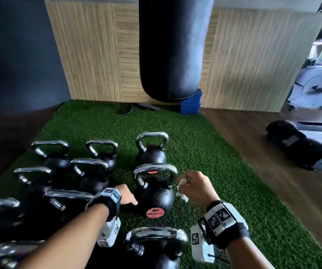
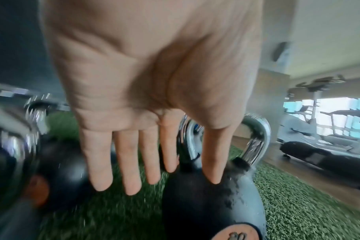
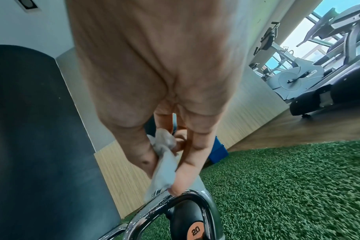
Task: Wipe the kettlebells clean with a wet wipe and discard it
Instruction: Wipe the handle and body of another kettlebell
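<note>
The left hand [image 1: 126, 197] lies flat on the kettlebell [image 1: 154, 197], fingers straight, likely to steady it on the grass [image 1: 204, 152]. The right hand [image 1: 197, 188] pinches the wipe [image 3: 164, 168] by the handle [image 1: 156, 172].

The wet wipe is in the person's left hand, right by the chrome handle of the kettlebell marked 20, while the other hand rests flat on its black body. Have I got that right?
Not quite: the wet wipe is in the right hand, as the right wrist view shows, right by the chrome handle of the kettlebell marked 20. It is the left hand that rests open on the black body.
</note>
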